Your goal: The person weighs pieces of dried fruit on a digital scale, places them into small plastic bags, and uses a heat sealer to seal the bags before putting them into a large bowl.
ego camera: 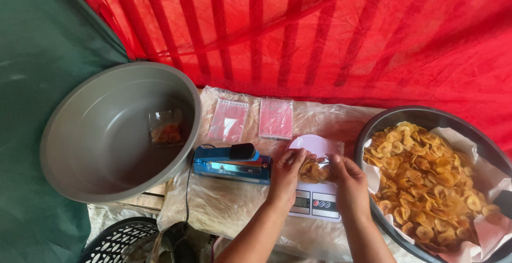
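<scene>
My left hand and my right hand together hold a small clear bag of yellow chips over a white kitchen scale with a round pale platform. A blue heat sealer with a black knob lies just left of my left hand. To the right, a dark round pan lined with white paper holds a heap of golden chips.
A big grey basin at left holds one filled chip bag. Two stacks of empty clear bags lie beyond the sealer on a plastic-covered table. A black basket sits below left. Red netting hangs behind.
</scene>
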